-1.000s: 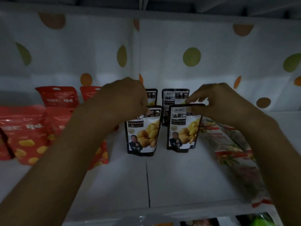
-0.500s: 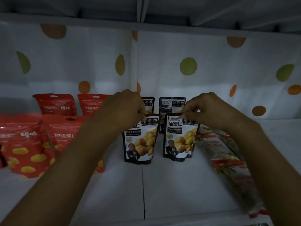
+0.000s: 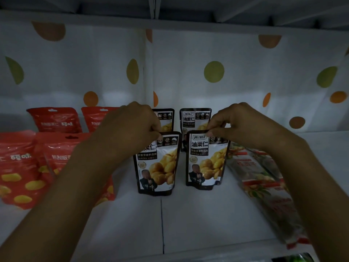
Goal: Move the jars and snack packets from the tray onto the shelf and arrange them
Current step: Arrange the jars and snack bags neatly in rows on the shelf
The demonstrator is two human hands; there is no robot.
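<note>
both hands (image 3: pixel 132 127) (image 3: pixel 239 125) pinch top edges of the front packets (image 3: pixel 158 167) (image 3: pixel 206 163).

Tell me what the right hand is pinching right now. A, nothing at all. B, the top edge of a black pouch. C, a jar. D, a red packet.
B: the right hand pinches the top edge of the right pouch, which stands upright on the shelf, while the left hand pinches the left pouch beside it.
</note>
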